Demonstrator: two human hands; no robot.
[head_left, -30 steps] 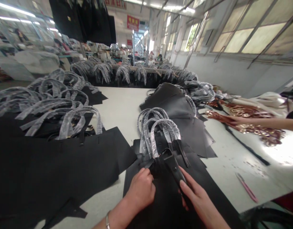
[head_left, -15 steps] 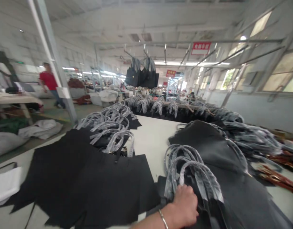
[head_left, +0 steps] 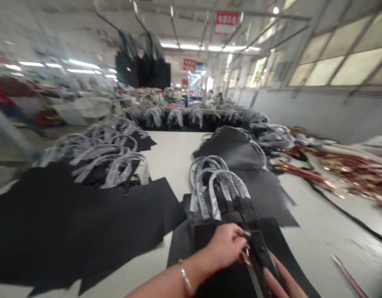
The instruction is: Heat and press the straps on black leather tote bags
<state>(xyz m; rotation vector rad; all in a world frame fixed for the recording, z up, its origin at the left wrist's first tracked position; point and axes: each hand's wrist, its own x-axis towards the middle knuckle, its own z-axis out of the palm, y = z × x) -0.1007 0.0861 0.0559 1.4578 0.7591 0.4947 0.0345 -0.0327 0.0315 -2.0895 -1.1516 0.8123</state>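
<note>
A black handbag (head_left: 209, 240) lies on top of a small stack in front of me, its arched handles (head_left: 230, 182) wrapped in clear plastic. Over its upper part, my left hand (head_left: 226, 246), with a bangle at the wrist, is closed on a thin strap (head_left: 255, 279) with gold-coloured metal fittings. At the lower edge, my right hand (head_left: 282, 277) has its fingers around a wider black strap (head_left: 261, 248); part of this hand is out of frame. Just where the straps join the bag is hidden by my hands.
Flat black bags (head_left: 116, 223) with wrapped handles cover the left of the white table (head_left: 169, 153). More black pieces (head_left: 231, 149) lie beyond. Brown straps (head_left: 349, 165) with metal ends and a slim pen-like tool (head_left: 348, 273) lie at right. Black bags (head_left: 144, 66) hang overhead.
My view has turned right and down. My left hand has moved from the wrapped handles to the strap and metal fittings. My right hand has come into view at the lower right.
</note>
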